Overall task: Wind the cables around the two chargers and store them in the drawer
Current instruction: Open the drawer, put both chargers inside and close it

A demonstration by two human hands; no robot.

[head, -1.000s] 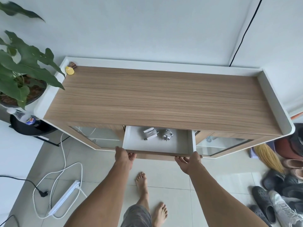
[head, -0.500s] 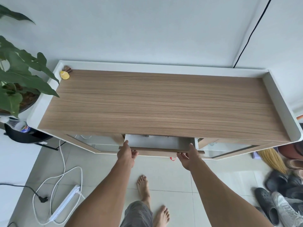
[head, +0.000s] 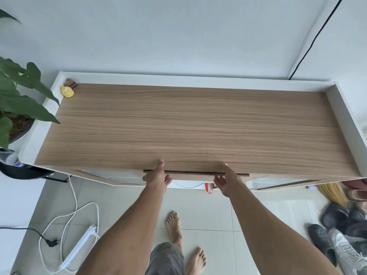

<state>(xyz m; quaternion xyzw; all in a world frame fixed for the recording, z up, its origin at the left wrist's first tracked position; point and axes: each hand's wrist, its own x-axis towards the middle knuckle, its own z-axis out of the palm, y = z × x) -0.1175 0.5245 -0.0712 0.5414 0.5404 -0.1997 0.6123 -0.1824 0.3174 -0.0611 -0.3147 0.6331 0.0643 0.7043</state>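
The drawer [head: 195,177] sits pushed into the cabinet [head: 194,124], so only its thin wooden front and a dark handle groove show under the front edge of the top. The chargers cannot be seen with the drawer shut. The left hand [head: 158,178] is at the left end of the drawer front, thumb raised against the edge of the top and fingers loosely spread, gripping nothing. The right hand [head: 226,182] is at the right end in the same way, thumb up by the edge, fingers relaxed and apart, palm turned inward, holding nothing. Whether the palms actually touch the drawer front cannot be told. Glass doors [head: 111,176] flank the drawer on both sides. A small yellow object [head: 67,91] and a brown one [head: 71,83] lie touching in the far left corner of the top. A plant [head: 21,100] stands just left of the cabinet, its leaves reaching over the rim. On the tiled floor [head: 208,215] to the left lie a power strip [head: 79,247], a looping white cable [head: 69,213] and a black plug [head: 52,243]. A red strap [head: 208,188] hangs under the cabinet near the right hand. Shoes [head: 337,235] and a broom [head: 333,193] are on the right. The person's bare feet [head: 174,225] stand below.
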